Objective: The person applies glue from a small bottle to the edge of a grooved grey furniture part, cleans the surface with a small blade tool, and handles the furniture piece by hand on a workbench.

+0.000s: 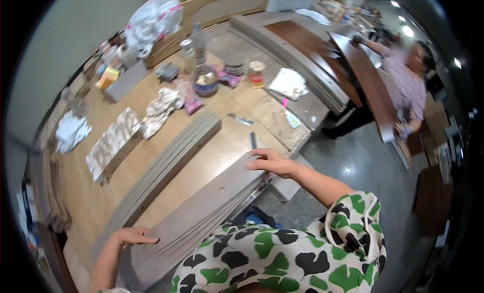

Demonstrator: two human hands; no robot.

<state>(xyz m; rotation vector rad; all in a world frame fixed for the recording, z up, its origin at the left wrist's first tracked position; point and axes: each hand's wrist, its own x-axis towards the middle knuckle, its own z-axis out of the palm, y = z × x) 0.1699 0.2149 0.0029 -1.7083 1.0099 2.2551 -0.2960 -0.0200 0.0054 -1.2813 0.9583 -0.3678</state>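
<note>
A long grey board lies at the table's near edge, its face turned up, with a small round mark on it. Several thin layered edges show along its near side. My right hand grips the board's far right end, fingers over the end. At the near left end my left hand holds its far edge, thumb on the top face; part of its fingers is hidden. Beyond the board lies a stack of grey strips with holes in the side. A small dark blade-like piece lies just past my right hand.
On the wooden table are a paint-stained block, a crumpled rag, a glass jar, a can and a white cloth. Long grey boards lie farther back. At right a person handles a brown panel.
</note>
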